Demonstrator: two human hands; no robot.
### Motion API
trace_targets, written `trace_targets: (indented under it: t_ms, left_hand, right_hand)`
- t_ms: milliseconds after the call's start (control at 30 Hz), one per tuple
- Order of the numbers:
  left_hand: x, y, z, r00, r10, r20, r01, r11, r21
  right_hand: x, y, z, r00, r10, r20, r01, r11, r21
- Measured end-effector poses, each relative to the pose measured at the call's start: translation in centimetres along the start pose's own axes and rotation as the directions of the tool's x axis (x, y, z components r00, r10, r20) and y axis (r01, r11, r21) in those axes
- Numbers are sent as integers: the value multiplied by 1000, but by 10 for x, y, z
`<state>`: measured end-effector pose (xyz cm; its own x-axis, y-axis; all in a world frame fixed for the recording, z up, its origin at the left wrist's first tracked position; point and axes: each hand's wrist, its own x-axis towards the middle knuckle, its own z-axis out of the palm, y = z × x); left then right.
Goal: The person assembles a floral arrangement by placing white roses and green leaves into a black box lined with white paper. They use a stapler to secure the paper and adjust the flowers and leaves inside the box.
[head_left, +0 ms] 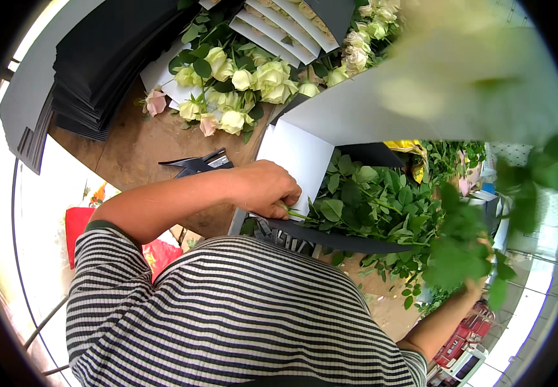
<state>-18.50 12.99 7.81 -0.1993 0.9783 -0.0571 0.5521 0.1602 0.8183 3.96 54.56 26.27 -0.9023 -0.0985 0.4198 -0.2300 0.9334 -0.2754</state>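
One heap of leafy stems (382,200): sits between the two sides, so it's off to the right of the left hand (267,188) and up and left of the right hand (476,282).
Long axis of the heap: roughly sideways across the person, starting by the left fingers and dipping a bit toward the body on the right. So much leaf that single stems are tough to pick out tbh.
Nearer hand: left, I'd say. It's right at the heap's left end, while the other one is out past the far end.
Left hand: fingers curled in tight, looks like a pinch on a thin green stem (297,215), right over the white sheet (295,151).
Right hand: mostly lost behind blurry leaves (463,242), so no clue how spread the fingers are or if they've got anything.
Blurry bloom (446,71): pale, big, super close to the lens. Can't tell if it shares a stem with those leaves.
Pale panel (382,113): on the far side of the heap.
Counter (124,155): black tool (198,162) just beyond the left forearm, cream roses (246,80) further back.
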Motion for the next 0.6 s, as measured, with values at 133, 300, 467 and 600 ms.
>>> trace_targets:
  t_ms: [133, 300, 467, 600]
  left_hand:
    - [-8, 4, 3, 996, -44, -72, 42, 998, -37]
    - [-7, 6, -2, 998, -44, -33, 42, 998, -51]
    - [-12, 16, -9, 997, -70, -41, 70, 998, 0]
    - [-20, 17, -11, 988, -154, -20, 153, 987, -55]
  right_hand:
    - [20, -21, 61, 867, 304, 395, -304, 950, -66]
    - [12, 10, 73, 725, 367, 583, -279, 930, -237]
    - [73, -25, 78, 789, 284, 545, -20, 898, -440]
    - [127, -79, 155, 787, -32, 616, -134, 966, 221]
